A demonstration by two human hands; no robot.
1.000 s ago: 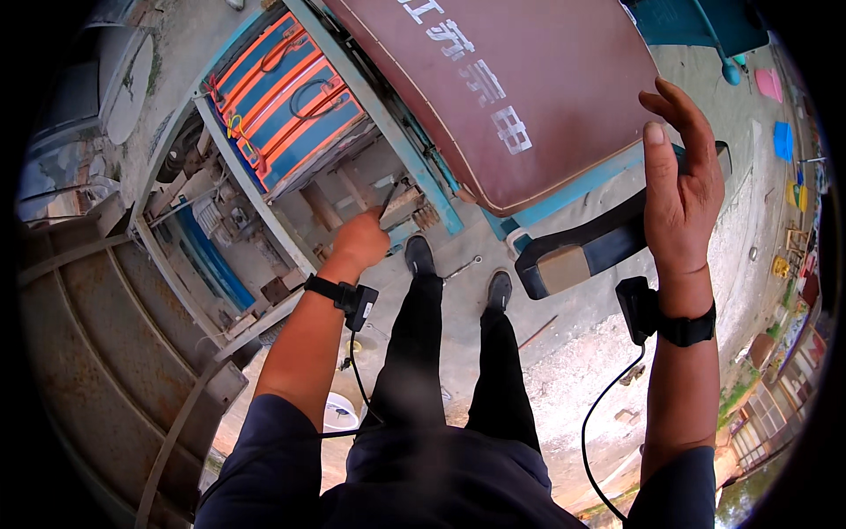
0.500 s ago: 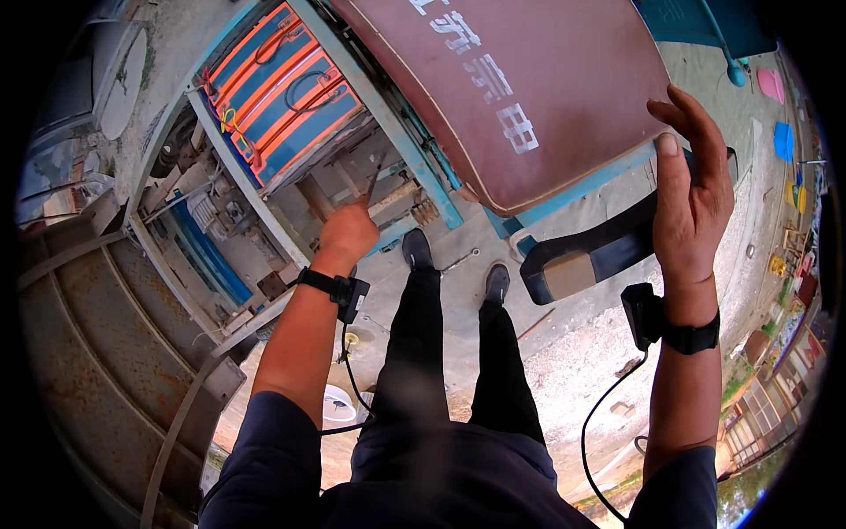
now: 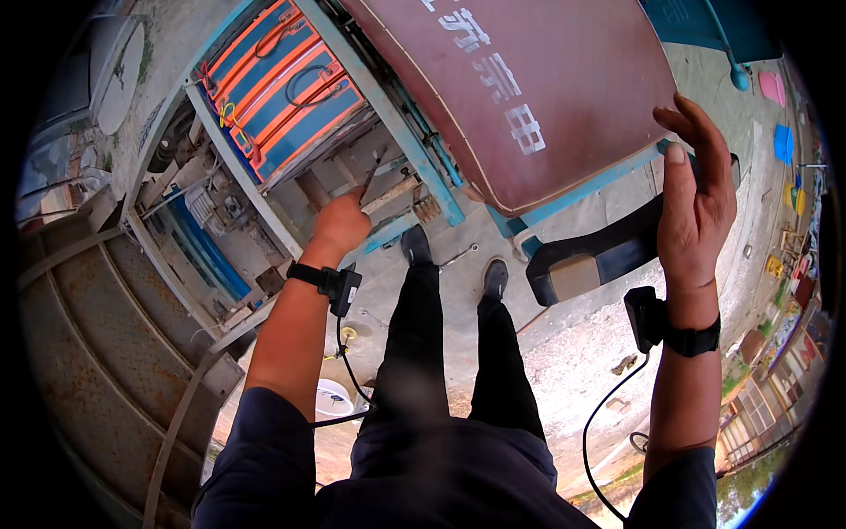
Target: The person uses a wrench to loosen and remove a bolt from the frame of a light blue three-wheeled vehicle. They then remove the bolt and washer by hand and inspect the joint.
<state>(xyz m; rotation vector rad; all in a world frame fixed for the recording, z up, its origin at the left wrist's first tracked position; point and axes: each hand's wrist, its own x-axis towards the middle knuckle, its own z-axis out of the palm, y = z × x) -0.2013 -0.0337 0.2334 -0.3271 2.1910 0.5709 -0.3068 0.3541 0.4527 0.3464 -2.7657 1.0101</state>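
My left hand (image 3: 342, 226) is closed around a thin, dark, stick-like tool (image 3: 374, 173) whose kind I cannot make out. It points up and away, over the open teal metal frame (image 3: 441, 196). Beyond that hand, several blue batteries with orange bands (image 3: 286, 97) sit side by side in the frame, with cables across their tops. My right hand (image 3: 699, 203) is open, its fingers stretched up at the near right corner of a brown padded seat (image 3: 564, 97). Whether its fingertips touch the seat is unclear. A black armrest with a tan patch (image 3: 608, 256) lies just left of that wrist.
A rusty metal cargo bed (image 3: 97, 326) fills the left side. On the floor between my feet lies a wrench (image 3: 460, 256). A white bucket (image 3: 333, 398) stands behind my left forearm. Pink (image 3: 772, 88) and blue (image 3: 783, 143) items are at the far right.
My left hand has shifted slightly left with the tool still in it. My right hand stays open by the seat corner. The whole view has moved a little.
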